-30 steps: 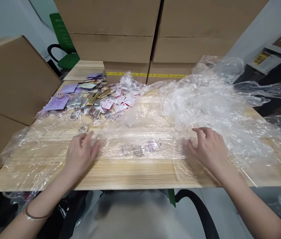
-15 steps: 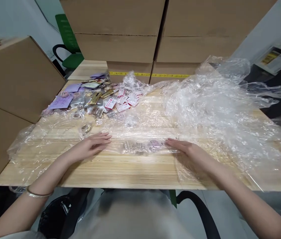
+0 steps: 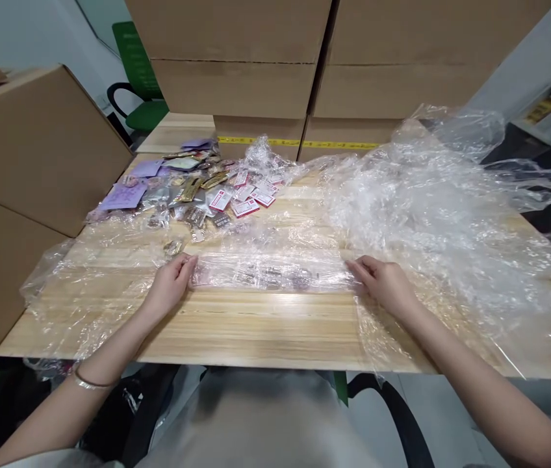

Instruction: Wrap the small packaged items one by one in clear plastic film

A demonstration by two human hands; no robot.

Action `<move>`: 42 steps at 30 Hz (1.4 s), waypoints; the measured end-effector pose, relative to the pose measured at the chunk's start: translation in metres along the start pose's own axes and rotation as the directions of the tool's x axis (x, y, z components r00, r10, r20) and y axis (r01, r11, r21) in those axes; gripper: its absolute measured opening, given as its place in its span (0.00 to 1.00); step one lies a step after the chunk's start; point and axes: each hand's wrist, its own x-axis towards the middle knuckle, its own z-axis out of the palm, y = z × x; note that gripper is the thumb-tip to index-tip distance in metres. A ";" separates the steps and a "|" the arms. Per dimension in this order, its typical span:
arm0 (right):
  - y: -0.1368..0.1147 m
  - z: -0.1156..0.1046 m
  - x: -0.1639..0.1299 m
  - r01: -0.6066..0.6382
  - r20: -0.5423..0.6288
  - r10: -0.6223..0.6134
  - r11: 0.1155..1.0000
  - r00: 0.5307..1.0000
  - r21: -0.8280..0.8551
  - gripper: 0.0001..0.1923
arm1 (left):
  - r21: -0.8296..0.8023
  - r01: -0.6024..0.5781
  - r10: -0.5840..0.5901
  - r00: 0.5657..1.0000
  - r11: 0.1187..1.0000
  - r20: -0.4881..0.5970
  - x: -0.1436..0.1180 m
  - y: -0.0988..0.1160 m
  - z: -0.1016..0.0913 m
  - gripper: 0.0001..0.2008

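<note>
A folded strip of clear plastic film (image 3: 236,273) lies across the table in front of me, with small dark and purplish items showing blurred through its layers. My left hand (image 3: 171,279) pinches the strip's left end between thumb and fingers. At the opposite end my right hand (image 3: 380,279) grips the film in the same way. More of the film spreads flat over the wood beyond the strip. Just past my left hand rests a small wrapped item (image 3: 174,247), whose kind I cannot make out.
Purple packets (image 3: 123,195), gold sachets (image 3: 190,190) and red-and-white cards (image 3: 245,208) are heaped at the back left. Crumpled clear film (image 3: 416,201) covers the table's right side. Cardboard boxes (image 3: 236,84) stand along the back, and another box (image 3: 36,143) is at the left.
Both hands have gone from lying flat with fingers stretched to pinching the film's ends. The strip's near edge now lies slightly farther from me, folded over the small items.
</note>
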 end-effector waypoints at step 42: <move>0.000 0.008 0.004 0.661 0.246 -0.616 0.722 0.748 -0.205 0.30 | 0.147 -0.696 0.581 0.681 0.703 0.445 -0.017 0.040 0.024 0.34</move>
